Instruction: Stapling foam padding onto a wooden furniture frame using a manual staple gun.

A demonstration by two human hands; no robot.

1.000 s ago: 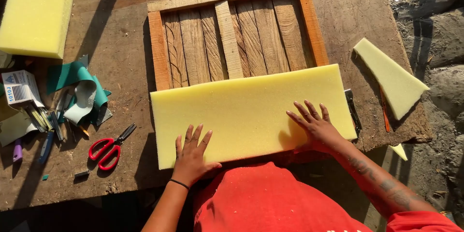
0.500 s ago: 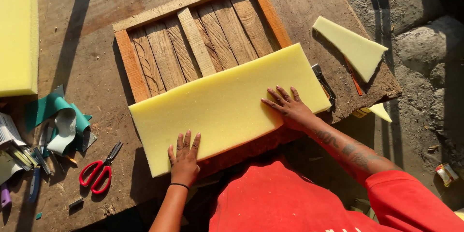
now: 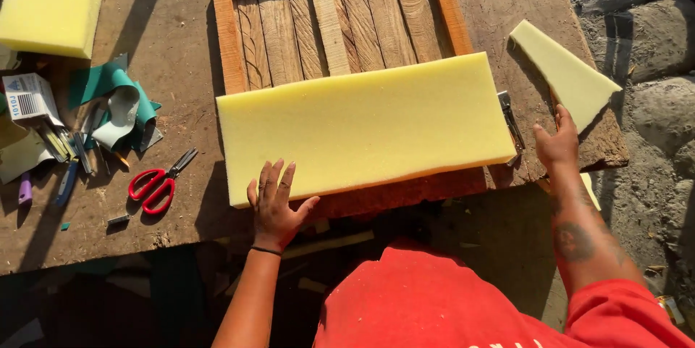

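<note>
Left hand (image 3: pixel 274 203): flat on foam slab (image 3: pixel 362 123), fingers spread.
Right hand (image 3: pixel 557 144): fingers loosely together, touching foam offcut (image 3: pixel 561 69).
Slab: over wooden frame (image 3: pixel 333 18).

Single head cam, looking steeply down over the wearer's red-shirted chest at a wooden worktable (image 3: pixel 181 65). Close range, arm's reach. Table fills most of the frame; stony ground (image 3: pixel 651 44) runs along the right edge. No second view.

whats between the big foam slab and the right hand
In the head view, a small metal tool lies on the wooden tabletop, right beside the foam slab, with a strip of bare wood before the right hand.
</note>
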